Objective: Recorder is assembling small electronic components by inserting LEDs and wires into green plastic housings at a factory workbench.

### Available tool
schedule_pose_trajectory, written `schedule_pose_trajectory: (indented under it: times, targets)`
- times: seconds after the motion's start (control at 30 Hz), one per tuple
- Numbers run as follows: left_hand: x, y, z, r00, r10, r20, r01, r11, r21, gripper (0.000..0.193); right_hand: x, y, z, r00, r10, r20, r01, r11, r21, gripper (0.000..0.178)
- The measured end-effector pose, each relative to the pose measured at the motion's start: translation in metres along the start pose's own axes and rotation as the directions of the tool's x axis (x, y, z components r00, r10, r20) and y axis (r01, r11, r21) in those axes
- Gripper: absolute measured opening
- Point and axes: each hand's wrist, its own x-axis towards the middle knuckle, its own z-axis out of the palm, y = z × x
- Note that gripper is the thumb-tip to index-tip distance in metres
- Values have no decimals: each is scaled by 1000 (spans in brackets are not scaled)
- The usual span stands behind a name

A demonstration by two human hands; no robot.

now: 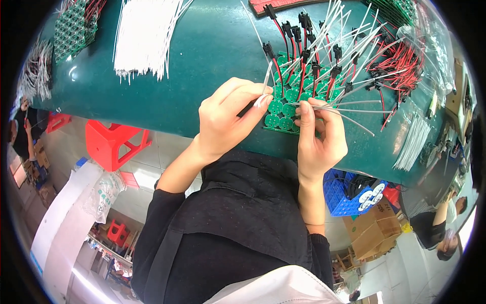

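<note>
A panel of round green circuit boards [274, 107] lies on the green table in front of me. Red-and-black leads with black connectors [305, 21] and many thin white wires stand up from it. Over the panel's near left edge, my left hand [230, 114] is closed, pinching white wires [261, 100] between thumb and forefinger. My right hand [321, 137] closes its thumb and fingers on several thin white wires [357, 110], whose long ends fan out to the right. The fingers partly hide the boards below, so I cannot tell whether the wire tips touch them.
A thick bundle of white wires [144, 43] lies at the back left, beside stacked circuit panels [76, 30]. Rightward are a heap of red-and-black leads [405, 71] and another white wire bundle [412, 144]. Below the table are a blue crate [344, 197] and a red stool [104, 144].
</note>
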Motion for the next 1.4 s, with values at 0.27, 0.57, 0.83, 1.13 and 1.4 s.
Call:
schedule_pose_trajectory:
  times: [0.27,0.57,0.83,1.13,1.4]
  targets:
    - [-2,1,3,1000,1,5,-1,1000,21,17,2,-2,2,999,-32,11,32,999,-35,16]
    - [-3,6,-1,997,-56,58,55,998,12,20,2,-2,3,998,-56,4,57,998,-38,16]
    - [3,12,3,994,-106,1,104,973,-204,19,4,-5,1,995,-86,45,91,988,-124,18]
    - [3,9,9,1000,-9,25,12,994,-105,16,5,-4,2,979,-186,78,199,956,-218,21]
    - [5,8,10,999,18,31,-15,997,-80,17,6,-6,0,974,-222,52,228,953,-200,23]
